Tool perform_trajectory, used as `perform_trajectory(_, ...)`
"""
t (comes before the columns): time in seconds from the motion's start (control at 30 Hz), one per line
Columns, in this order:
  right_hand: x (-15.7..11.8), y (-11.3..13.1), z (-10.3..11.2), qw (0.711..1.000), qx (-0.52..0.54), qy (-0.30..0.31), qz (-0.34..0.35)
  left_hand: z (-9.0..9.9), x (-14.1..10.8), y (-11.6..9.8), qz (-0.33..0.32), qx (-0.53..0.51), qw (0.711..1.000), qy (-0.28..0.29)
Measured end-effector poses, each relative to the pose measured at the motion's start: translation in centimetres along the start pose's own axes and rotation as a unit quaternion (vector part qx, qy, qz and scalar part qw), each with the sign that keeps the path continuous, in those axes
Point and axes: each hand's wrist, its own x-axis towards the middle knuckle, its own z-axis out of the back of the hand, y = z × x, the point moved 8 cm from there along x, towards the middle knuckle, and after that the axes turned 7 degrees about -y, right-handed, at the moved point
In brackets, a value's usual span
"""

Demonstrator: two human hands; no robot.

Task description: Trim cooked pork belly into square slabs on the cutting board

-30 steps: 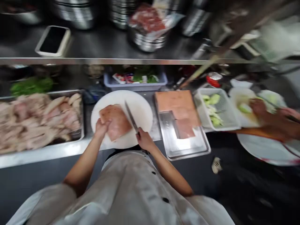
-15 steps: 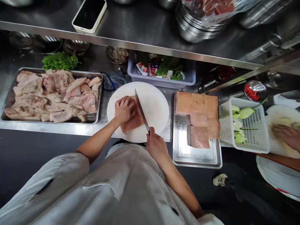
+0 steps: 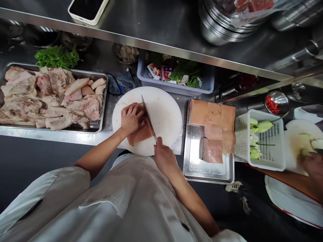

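A slab of skin-on pork [image 3: 140, 135] lies on the round white cutting board [image 3: 168, 126] in front of me. My left hand [image 3: 131, 118] presses down on its upper part, fingers bent and closed against the meat. In my right hand [image 3: 165, 157] is the handle of a long kitchen knife [image 3: 148, 114], its tip pointing away from me. The blade runs along the slab's right edge, close to my left fingertips. How deep the edge sits in the meat cannot be seen. To the right, several square pork pieces [image 3: 213, 132] lie skin up in a metal tray [image 3: 188, 158].
At left, a metal tray [image 3: 100, 127] holds pork pieces, with leafy greens [image 3: 57, 57] behind it. A blue-grey bin [image 3: 174, 88] stands under the overhanging steel shelf [image 3: 156, 48]. A white basket [image 3: 271, 158] separates my trays from a co-worker's hand [image 3: 314, 164] at another board.
My view has shifted slightly, so the surroundings appear displaced. The knife stays at the slab's right edge in my right hand, my left hand still on the meat. The co-worker's hand has moved nearer their board's front.
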Motion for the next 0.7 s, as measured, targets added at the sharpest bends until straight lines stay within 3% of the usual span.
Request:
perform_trajectory(0.07,1.0,0.2,0.5,1.0,-0.003,0.012,-0.002,-0.3,0.0,0.0,0.0,-0.005,1.0,0.006)
perform_trajectory(0.23,7.1,3.6,3.1,0.998,0.034,-0.054,0.028,-0.5,0.0,0.2,0.014,-0.007,1.0,0.007)
perform_trajectory(0.3,6.6,3.5,3.0,0.999,0.024,-0.041,0.025,-0.5,-0.1,0.1,0.015,-0.007,1.0,0.01)
perform_trajectory(0.4,3.1,1.4,1.8,1.0,-0.016,0.015,0.005,-0.6,-0.1,0.1,0.013,-0.006,1.0,0.015)
perform_trajectory(0.47,2.3,0.4,1.1,0.999,-0.028,0.029,-0.001,-0.7,-0.1,0.1,0.01,-0.007,1.0,0.016)
perform_trajectory(0.53,4.3,1.1,0.9,1.0,-0.014,0.007,0.015,-0.8,-0.1,0.1,0.012,-0.009,1.0,0.017)
perform_trajectory(0.7,13.6,4.8,1.5,0.995,0.045,-0.069,0.048,-0.6,-0.1,0.2,0.018,-0.012,1.0,0.011)
